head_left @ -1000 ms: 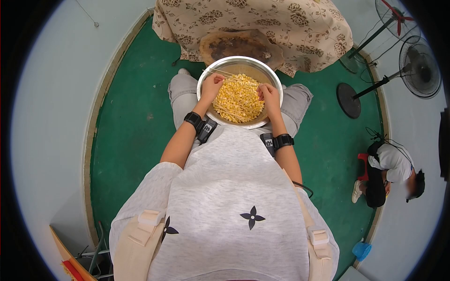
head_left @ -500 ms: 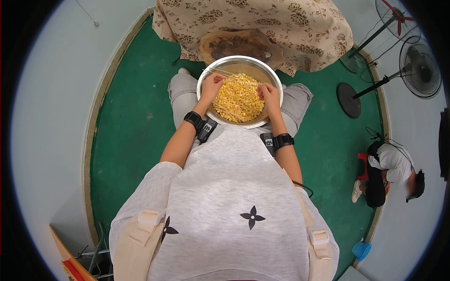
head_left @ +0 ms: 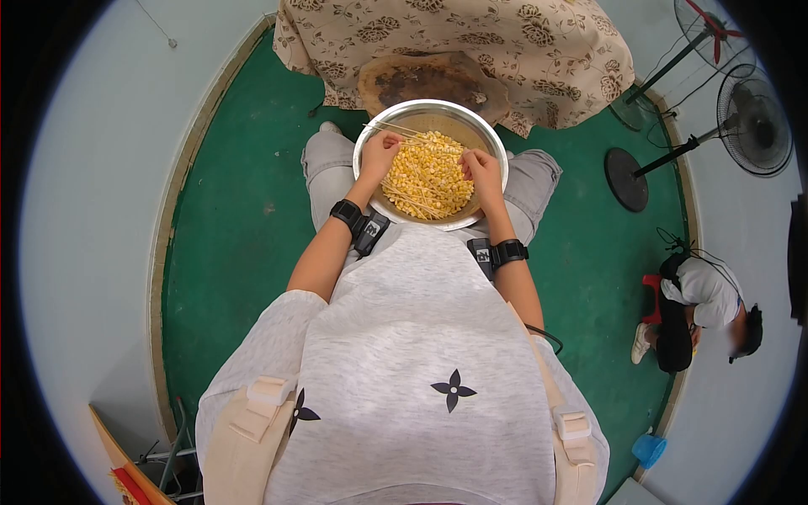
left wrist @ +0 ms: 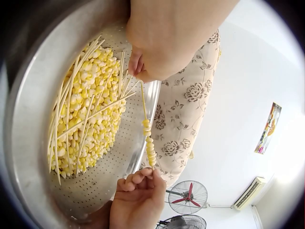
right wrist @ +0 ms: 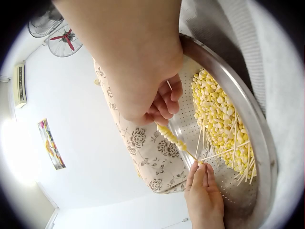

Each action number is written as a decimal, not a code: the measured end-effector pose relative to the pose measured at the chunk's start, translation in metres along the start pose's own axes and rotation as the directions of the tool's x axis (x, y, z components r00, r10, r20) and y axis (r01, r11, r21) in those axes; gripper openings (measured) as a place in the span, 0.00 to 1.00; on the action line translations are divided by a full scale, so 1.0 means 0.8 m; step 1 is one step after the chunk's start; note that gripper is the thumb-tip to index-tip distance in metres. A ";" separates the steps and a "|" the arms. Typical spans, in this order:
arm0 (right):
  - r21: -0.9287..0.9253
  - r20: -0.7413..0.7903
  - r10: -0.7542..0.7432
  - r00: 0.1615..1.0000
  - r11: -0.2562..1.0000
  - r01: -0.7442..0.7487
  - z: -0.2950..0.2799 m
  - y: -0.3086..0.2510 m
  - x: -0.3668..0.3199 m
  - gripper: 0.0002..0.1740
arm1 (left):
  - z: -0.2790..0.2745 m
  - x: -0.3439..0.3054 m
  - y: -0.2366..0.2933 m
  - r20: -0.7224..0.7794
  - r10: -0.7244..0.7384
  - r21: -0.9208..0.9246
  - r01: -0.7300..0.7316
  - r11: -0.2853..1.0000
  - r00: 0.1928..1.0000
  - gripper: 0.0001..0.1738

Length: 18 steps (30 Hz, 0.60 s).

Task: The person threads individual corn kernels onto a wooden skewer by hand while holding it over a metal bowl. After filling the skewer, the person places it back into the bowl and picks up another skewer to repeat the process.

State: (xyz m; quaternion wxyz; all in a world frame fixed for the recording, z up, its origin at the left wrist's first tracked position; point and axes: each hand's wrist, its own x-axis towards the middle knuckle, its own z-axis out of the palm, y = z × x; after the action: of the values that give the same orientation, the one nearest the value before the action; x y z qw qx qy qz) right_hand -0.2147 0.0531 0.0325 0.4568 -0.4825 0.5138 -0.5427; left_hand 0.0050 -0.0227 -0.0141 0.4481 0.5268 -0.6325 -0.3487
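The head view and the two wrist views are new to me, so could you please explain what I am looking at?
There is no robot here: these are a person's own bare hands. The head view comes from a camera worn on the head, looking down past the shirt. The wrist views come from small cameras strapped to each wrist, so each shows its own hand close up, with the other hand opposite.

At the person's lap is a metal bowl with small holes in it. It holds loose yellow corn kernels, with thin loose sticks lying on top.

Between them, the left hand and right hand hold one thin skewer. The left pinches its bare end; the right grips the end nearer the threaded kernels.
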 end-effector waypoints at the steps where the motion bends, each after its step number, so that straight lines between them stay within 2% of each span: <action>1: -0.004 0.004 -0.004 1.000 1.000 0.004 0.000 0.001 0.000 0.14 | 0.000 0.000 0.001 0.000 0.000 0.000 0.000 1.000 1.000 0.08; 16: -0.096 0.047 0.020 0.999 0.995 -0.015 0.000 -0.004 -0.003 0.16 | -0.003 -0.002 0.006 -0.016 -0.008 0.022 0.008 1.000 1.000 0.07; 18: -0.098 0.054 0.022 0.998 0.995 -0.017 0.000 -0.004 -0.003 0.17 | -0.005 -0.001 0.006 0.032 -0.046 0.045 0.044 0.998 0.998 0.09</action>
State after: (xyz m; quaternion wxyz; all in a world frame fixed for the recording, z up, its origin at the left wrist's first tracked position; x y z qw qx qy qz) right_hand -0.2148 0.0558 0.0358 0.4520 -0.5137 0.5317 -0.4991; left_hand 0.0068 -0.0206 -0.0081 0.4178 0.5449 -0.6354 -0.3533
